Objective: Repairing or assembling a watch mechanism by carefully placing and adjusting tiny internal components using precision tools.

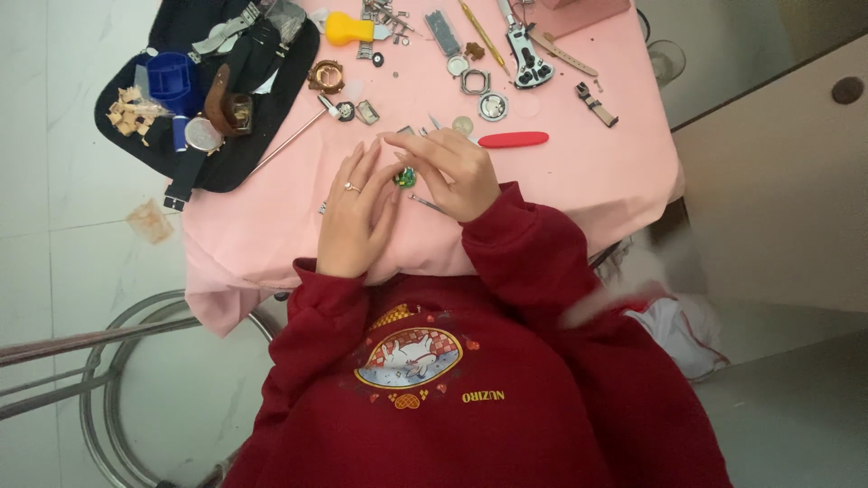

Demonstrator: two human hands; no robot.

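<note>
My left hand [354, 212], with a ring on one finger, rests on the pink cloth [588, 172] with its fingers stretched out; its thumb side touches a small round green part [405, 177]. My right hand [452, 167] curls over that part from the right and pinches it between thumb and fingers. A thin metal tool [425, 203] pokes out from under my right hand. Both sleeves are dark red.
Beyond my hands lie a red-handled tool [513, 139], round watch cases [493, 107], a yellow-handled tool [346, 29], a case opener [527, 59] and strap pieces [594, 102]. A black pouch [226, 154] with watches and a blue container [172, 77] sits at the left. A metal ring frame [117, 361] stands below left.
</note>
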